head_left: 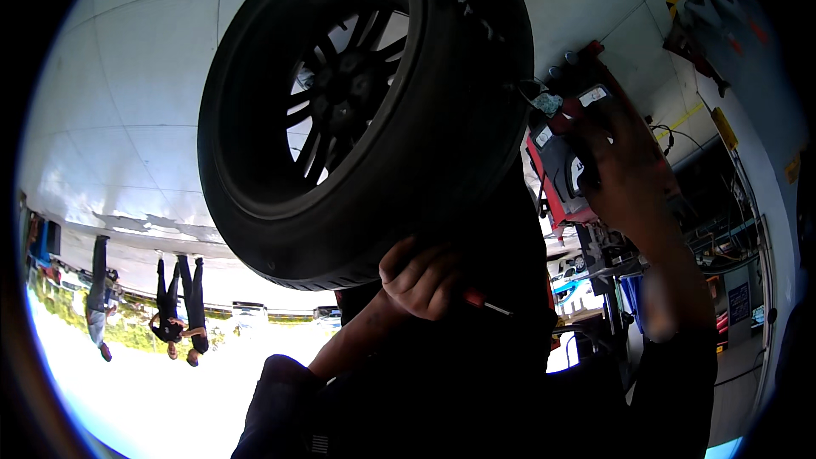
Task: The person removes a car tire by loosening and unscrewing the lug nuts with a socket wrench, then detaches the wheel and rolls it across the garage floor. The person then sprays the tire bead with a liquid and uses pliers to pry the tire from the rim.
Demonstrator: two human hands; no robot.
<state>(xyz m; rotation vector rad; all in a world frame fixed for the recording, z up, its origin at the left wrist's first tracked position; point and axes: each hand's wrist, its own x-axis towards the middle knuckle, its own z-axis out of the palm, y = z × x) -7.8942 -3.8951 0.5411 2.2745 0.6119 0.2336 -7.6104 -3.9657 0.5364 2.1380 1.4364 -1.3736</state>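
Observation:
A large black tyre (246,229) on a dark multi-spoke wheel rim (347,89) fills the upper middle of the view, tilted. Below its lower edge, my left hand (421,279) is closed round a screwdriver-like tool (489,302) with a red handle and a thin metal shaft that points right. My right hand (619,157) is beside the tyre's right tread, its fingers curled. A bit of red and a pale metal piece show at those fingertips; what the hand grips there is too dark to name. White marks (459,0) run along the upper tread.
A red and black machine or tool case (557,174) stands behind my right hand. Cables and equipment (722,238) line the wall farther right. Several people (174,314) appear upside down at the far left, by a bright outdoor opening. Pale tiled floor (127,85) spreads behind the tyre.

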